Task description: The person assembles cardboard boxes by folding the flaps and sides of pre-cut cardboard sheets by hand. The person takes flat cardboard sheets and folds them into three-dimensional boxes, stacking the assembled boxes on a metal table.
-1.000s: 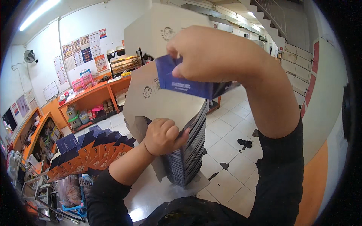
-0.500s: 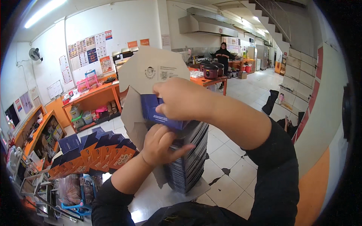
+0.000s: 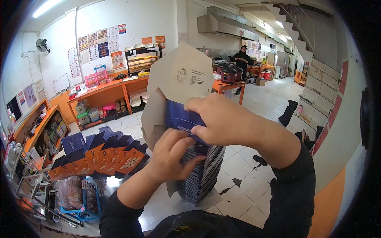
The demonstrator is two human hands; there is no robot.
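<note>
In front of me stands a partly folded cardboard box (image 3: 182, 71), its wide pale inner flap raised and a blue panel low on its front. My right hand (image 3: 218, 119) pinches the top edge of the blue panel, thumb in front. My left hand (image 3: 170, 154) presses its fingers against the panel's lower part, with the thumb stretched out to the right. Below the box rises a tall stack of flat blue cartons (image 3: 204, 174). Left of it, folded blue-and-orange boxes (image 3: 115, 156) are nested in a fanned row.
A metal table (image 3: 158, 214) bears the stack. Beyond the fanned boxes sits a blue basket (image 3: 85, 214) with plastic bags. An orange counter (image 3: 125, 97) runs along the far wall. Another person (image 3: 241, 61) stands behind dark red cookers (image 3: 229, 75); someone's legs (image 3: 289, 113) show at the right.
The box and both my hands appear farther right, as the whole view has shifted. My right hand stays on the blue panel, now standing more upright; my left fingers remain against it.
</note>
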